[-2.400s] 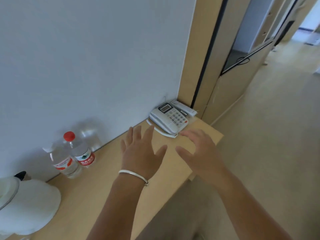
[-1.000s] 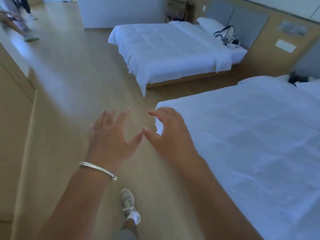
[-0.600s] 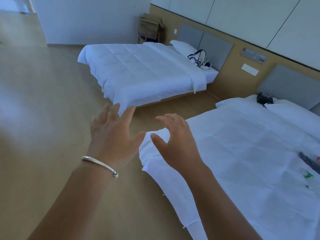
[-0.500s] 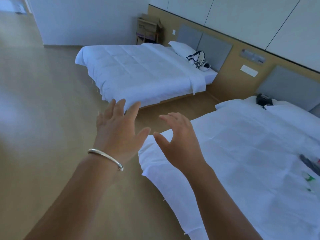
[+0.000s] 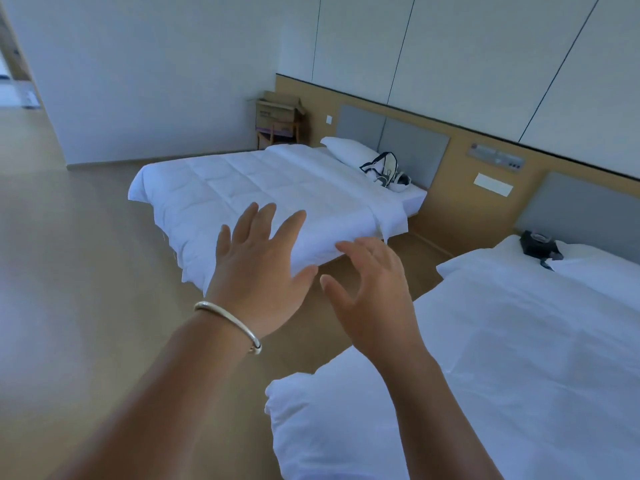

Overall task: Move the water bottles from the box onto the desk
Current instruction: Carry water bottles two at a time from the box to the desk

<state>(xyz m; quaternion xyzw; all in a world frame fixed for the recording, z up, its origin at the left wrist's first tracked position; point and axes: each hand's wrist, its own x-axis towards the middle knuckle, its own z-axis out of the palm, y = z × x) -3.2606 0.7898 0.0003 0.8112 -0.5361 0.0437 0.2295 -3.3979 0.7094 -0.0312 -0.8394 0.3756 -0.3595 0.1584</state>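
A brown cardboard box (image 5: 277, 110) with open flaps stands on a small wooden stand in the far corner, beyond the far bed. No water bottle and no desk are in view. My left hand (image 5: 258, 271), with a silver bangle on the wrist, is held out in front of me with fingers spread and holds nothing. My right hand (image 5: 372, 292) is beside it, fingers relaxed and slightly bent, also empty. Both hands hover in the air over the floor between the two beds.
A far bed (image 5: 263, 188) with white bedding carries a pillow and a dark-trimmed bag (image 5: 384, 169). A near bed (image 5: 485, 358) fills the lower right, with a black item (image 5: 538, 244) by its pillow. Bare wooden floor (image 5: 86, 271) spreads to the left.
The view has swung from the desk with two bottles and a phone round to the beds, and the cardboard box has come closer. Both hands stay raised and empty.
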